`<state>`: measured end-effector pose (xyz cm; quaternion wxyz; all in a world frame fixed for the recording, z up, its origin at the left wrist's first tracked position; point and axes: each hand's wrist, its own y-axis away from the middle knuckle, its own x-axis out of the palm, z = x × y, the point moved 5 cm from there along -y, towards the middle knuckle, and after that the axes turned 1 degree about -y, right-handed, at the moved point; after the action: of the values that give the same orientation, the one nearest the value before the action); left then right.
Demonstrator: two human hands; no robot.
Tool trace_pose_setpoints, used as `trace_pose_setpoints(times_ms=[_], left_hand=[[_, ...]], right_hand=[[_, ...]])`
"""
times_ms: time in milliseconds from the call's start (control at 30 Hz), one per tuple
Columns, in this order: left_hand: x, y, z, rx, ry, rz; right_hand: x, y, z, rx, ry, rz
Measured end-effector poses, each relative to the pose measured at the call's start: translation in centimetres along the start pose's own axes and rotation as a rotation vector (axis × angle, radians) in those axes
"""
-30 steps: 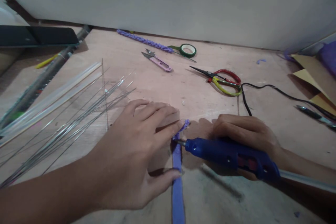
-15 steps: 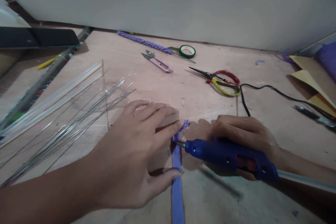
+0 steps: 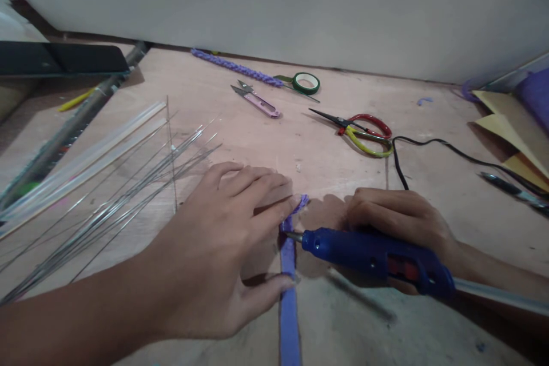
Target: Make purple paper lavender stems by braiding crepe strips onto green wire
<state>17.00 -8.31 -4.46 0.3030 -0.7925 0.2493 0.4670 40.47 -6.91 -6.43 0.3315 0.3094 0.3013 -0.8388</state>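
Note:
My left hand (image 3: 223,240) lies spread over a purple strip (image 3: 289,303) that runs toward me along the wooden table (image 3: 300,148). Its fingertips press the strip's folded far end (image 3: 300,205) and its thumb pins the strip lower down. My right hand (image 3: 398,214) grips a blue glue gun (image 3: 373,254). The gun's metal nozzle (image 3: 293,235) touches the strip between the left fingers and thumb. A clear glue stick (image 3: 501,294) sticks out of the gun's rear.
Thin metal wires (image 3: 111,206) and clear glue sticks (image 3: 81,160) lie at the left. Pink thread snips (image 3: 259,101), green tape roll (image 3: 306,83), a purple braid (image 3: 235,67) and red-yellow scissors (image 3: 364,131) sit farther back. A black cord (image 3: 433,143) and yellow paper (image 3: 510,126) are at the right.

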Motion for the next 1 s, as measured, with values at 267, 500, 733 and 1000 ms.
trace_pose_setpoints(times_ms=[267,500,733,1000], left_hand=[[0.03,0.06,0.27,0.028,-0.023,0.043],[0.23,0.08,0.21,0.033,-0.006,0.037],[0.02,0.19,0.13,0.041,-0.019,0.038],[0.04,0.08,0.1,0.029,-0.004,0.025]], right_hand=[[-0.04,-0.15,0.04,0.024,-0.013,0.022],[0.11,-0.09,0.11,-0.012,-0.019,0.012],[0.0,-0.06,0.08,0.008,-0.006,0.016],[0.09,0.01,0.13,0.0,-0.032,0.04]])
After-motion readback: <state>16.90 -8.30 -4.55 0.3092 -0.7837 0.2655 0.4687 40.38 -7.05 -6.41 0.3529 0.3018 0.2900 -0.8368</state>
